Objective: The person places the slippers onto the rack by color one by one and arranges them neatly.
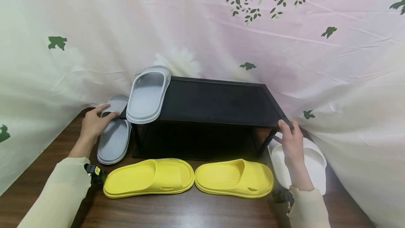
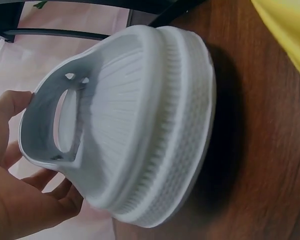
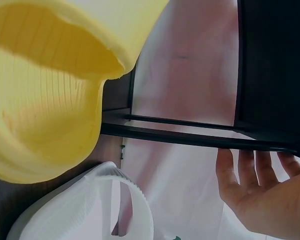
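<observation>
With thumb and fingers pinching the grey slipper [image 1: 114, 143], the left grip [image 1: 94, 121] probably works best lightly and evenly, guiding it free of the rack [image 1: 218, 103]; the right grip [image 1: 291, 140], clasping the rack's right front corner, should simply steady it. The slipper extends from the left grip toward the person; its grey mate [image 1: 147, 97] sits rightward, on top.
</observation>
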`<action>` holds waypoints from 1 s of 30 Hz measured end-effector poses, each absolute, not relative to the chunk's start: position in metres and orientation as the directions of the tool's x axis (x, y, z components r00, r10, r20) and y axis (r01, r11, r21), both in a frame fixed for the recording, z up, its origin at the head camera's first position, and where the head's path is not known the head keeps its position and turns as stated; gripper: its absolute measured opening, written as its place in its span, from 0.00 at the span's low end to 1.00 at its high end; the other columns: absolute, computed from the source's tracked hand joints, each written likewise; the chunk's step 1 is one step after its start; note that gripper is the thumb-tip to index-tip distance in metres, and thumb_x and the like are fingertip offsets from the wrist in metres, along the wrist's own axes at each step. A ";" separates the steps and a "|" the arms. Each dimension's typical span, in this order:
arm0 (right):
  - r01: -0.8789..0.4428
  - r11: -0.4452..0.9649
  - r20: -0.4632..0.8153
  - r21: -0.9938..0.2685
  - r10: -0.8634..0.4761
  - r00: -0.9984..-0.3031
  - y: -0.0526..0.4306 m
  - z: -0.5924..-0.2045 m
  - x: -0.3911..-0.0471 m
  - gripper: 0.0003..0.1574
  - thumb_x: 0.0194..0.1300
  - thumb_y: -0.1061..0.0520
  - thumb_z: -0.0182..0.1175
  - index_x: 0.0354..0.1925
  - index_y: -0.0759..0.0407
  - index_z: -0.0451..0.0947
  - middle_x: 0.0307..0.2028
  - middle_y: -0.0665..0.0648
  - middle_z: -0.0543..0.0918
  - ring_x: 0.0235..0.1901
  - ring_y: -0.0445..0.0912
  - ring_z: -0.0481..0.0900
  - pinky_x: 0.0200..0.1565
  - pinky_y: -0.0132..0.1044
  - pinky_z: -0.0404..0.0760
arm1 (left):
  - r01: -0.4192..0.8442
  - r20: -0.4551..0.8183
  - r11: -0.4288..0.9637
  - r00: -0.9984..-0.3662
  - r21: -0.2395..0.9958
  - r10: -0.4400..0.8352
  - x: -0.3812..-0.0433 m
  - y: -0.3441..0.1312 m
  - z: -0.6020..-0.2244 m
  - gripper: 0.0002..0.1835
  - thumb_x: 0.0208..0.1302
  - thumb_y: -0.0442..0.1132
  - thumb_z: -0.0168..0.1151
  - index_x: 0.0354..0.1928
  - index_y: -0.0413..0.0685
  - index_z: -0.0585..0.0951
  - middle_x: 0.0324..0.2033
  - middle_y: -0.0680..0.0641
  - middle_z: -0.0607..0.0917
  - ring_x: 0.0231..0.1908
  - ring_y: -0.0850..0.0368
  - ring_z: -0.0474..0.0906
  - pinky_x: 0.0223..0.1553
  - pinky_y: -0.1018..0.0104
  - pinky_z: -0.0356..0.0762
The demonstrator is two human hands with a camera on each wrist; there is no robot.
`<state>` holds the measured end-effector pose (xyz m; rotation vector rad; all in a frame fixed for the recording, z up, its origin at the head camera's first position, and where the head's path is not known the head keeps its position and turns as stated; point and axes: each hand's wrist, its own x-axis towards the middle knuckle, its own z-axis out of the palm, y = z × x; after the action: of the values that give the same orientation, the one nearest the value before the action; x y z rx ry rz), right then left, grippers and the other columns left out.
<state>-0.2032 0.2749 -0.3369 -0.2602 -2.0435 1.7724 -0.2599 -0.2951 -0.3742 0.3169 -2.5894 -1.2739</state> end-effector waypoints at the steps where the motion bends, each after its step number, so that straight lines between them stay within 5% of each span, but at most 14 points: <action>1: -0.129 0.175 0.191 -0.976 0.406 -0.894 0.275 -0.337 -0.203 0.16 0.76 0.48 0.53 0.57 0.51 0.72 0.47 0.50 0.76 0.48 0.39 0.76 0.41 0.24 0.81 | -0.084 0.124 0.604 -0.947 0.793 -0.295 -0.260 -0.295 -0.373 0.41 0.71 0.58 0.59 0.77 0.43 0.63 0.74 0.28 0.58 0.68 0.25 0.58 0.62 0.33 0.66; 15: -0.150 0.154 0.201 -0.977 0.408 -0.891 0.275 -0.336 -0.203 0.10 0.76 0.49 0.54 0.50 0.49 0.73 0.46 0.50 0.76 0.48 0.41 0.76 0.40 0.24 0.81 | -0.056 0.148 0.601 -0.947 0.797 -0.284 -0.247 -0.293 -0.348 0.42 0.70 0.60 0.59 0.77 0.45 0.63 0.75 0.29 0.56 0.71 0.26 0.54 0.64 0.31 0.60; 19: -0.115 0.185 0.182 -0.976 0.407 -0.895 0.275 -0.334 -0.202 0.19 0.76 0.47 0.53 0.58 0.53 0.71 0.49 0.50 0.75 0.52 0.43 0.75 0.54 0.37 0.81 | -0.017 0.175 0.592 -0.948 0.805 -0.265 -0.244 -0.294 -0.343 0.41 0.70 0.59 0.59 0.77 0.45 0.62 0.75 0.29 0.56 0.71 0.26 0.54 0.64 0.30 0.61; 23: -0.087 0.208 0.166 -0.974 0.404 -0.899 0.274 -0.333 -0.202 0.27 0.77 0.45 0.52 0.65 0.57 0.66 0.53 0.50 0.74 0.54 0.44 0.74 0.63 0.53 0.72 | 0.017 0.200 0.581 -0.947 0.814 -0.251 -0.242 -0.297 -0.339 0.40 0.70 0.57 0.60 0.77 0.45 0.64 0.75 0.29 0.56 0.70 0.26 0.57 0.61 0.31 0.63; 30: -0.088 0.210 0.169 -0.974 0.406 -0.898 0.274 -0.334 -0.202 0.28 0.77 0.45 0.52 0.66 0.58 0.66 0.53 0.50 0.73 0.54 0.43 0.73 0.63 0.51 0.73 | 0.032 0.212 0.585 -0.947 0.810 -0.241 -0.235 -0.298 -0.327 0.39 0.71 0.55 0.60 0.76 0.43 0.64 0.75 0.29 0.56 0.69 0.25 0.57 0.60 0.31 0.61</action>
<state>-0.2024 0.2742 -0.3336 -0.2958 -2.1021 1.7329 -0.2349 -0.2982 -0.3272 0.1709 -2.5181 -1.2966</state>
